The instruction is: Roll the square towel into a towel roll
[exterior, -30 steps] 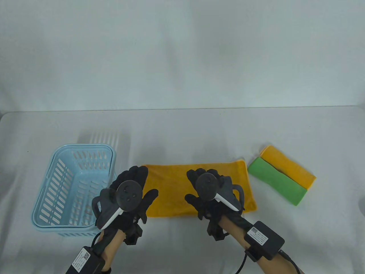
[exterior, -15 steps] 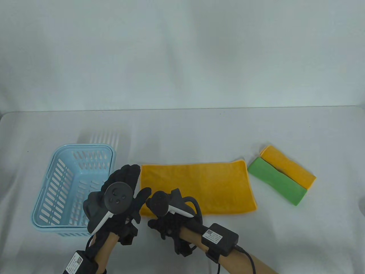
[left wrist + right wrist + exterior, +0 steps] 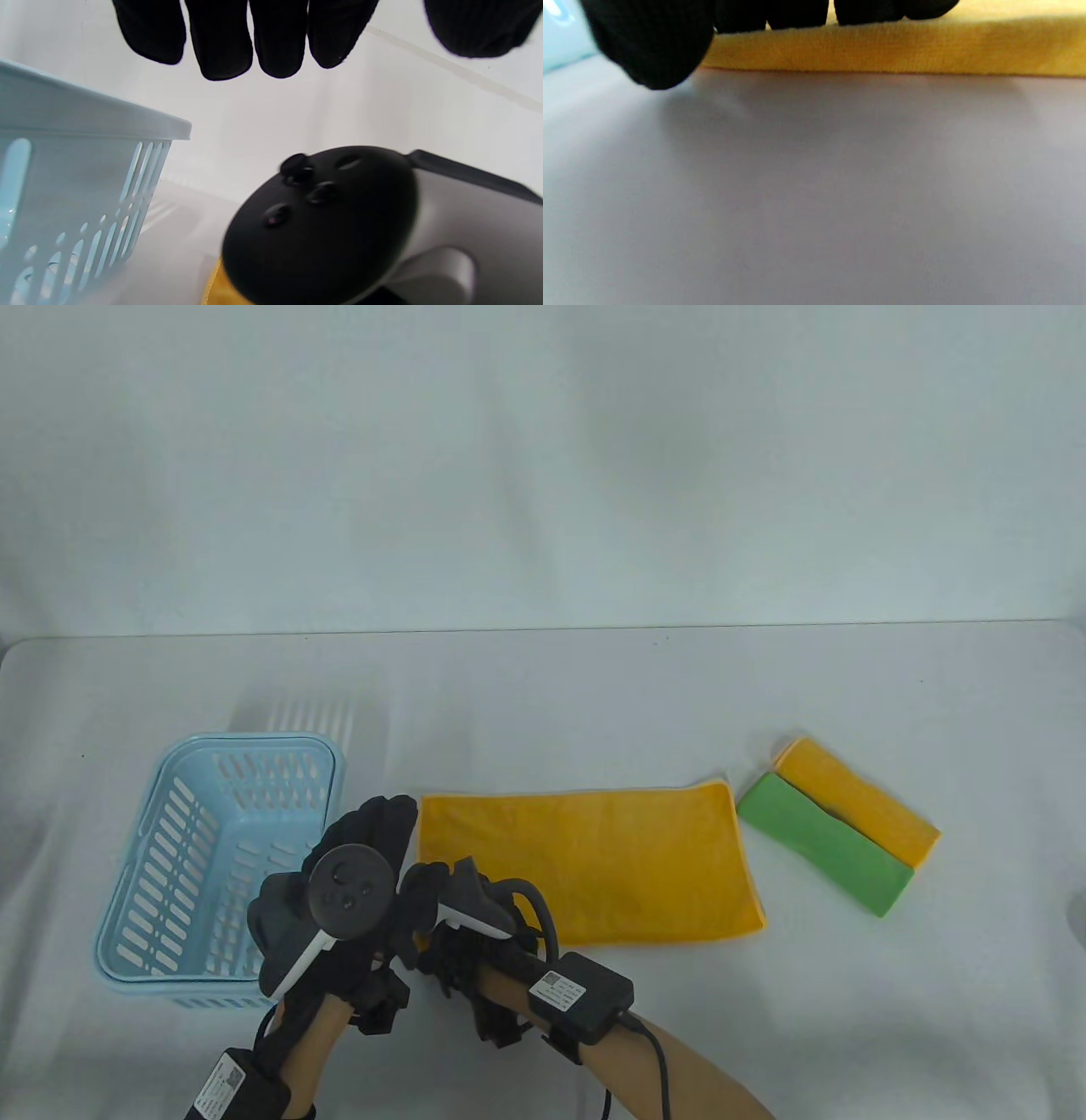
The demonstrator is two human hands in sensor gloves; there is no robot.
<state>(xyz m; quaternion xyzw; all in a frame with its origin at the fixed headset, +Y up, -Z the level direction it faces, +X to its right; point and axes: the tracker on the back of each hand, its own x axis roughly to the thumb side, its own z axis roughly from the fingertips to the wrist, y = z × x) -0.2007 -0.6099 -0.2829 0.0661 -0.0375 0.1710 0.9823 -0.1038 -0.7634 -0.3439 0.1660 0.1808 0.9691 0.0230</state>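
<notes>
Folded orange towel [image 3: 594, 865] flat at table [image 3: 594, 695] centre, between blue slotted basket [image 3: 153, 891] and folded green cloth [image 3: 823, 853] with orange cloth [image 3: 865, 802]. Left hand [image 3: 361, 857] at towel's left end, fingers [image 3: 222, 38] straight, side by side, holding nothing. Right hand [image 3: 454, 937] at near-left corner, fingertips [image 3: 793, 15] touching the edge; grip cannot be told.

White table [image 3: 543, 687] — pale wall [image 3: 543, 458].
</notes>
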